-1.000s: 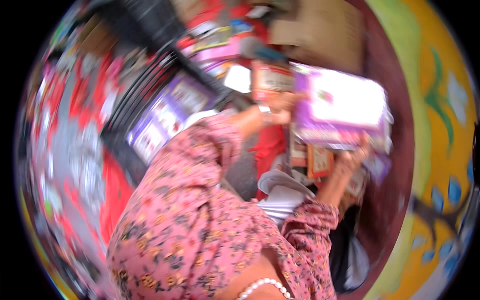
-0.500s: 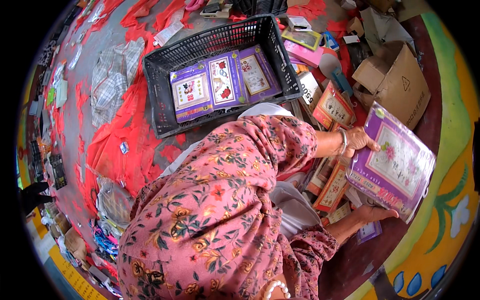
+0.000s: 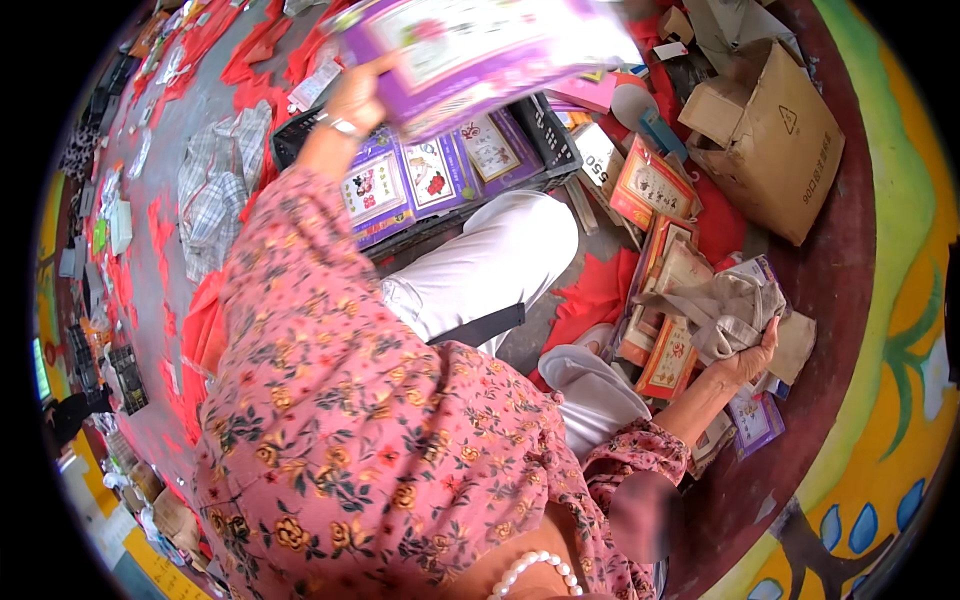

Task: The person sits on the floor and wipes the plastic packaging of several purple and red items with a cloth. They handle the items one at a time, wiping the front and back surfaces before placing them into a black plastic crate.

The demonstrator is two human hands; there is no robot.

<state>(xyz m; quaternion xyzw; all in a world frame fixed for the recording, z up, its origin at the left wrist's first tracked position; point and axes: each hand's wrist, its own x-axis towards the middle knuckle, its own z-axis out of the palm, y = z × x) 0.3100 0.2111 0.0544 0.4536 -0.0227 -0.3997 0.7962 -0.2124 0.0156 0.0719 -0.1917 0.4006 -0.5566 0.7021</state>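
Wall (image 3: 900, 290) bounds the right, floor (image 3: 530, 345) shows between the knees (image 3: 540, 225); left hand (image 3: 356, 100) grips a pack (image 3: 480, 55) over the crate rim (image 3: 562, 150), right hand (image 3: 750, 358) clutches cloth (image 3: 725, 315).

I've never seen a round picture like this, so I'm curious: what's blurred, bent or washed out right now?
Head view: the purple package in the left hand is smeared, probably by motion, its right end washed out white; the greyish cloth in the right hand looks sharper; same view, the painted yellow-and-green surface curves near the picture's edge.

Three crated packages (image 3: 437, 175), one held package (image 3: 480, 48)
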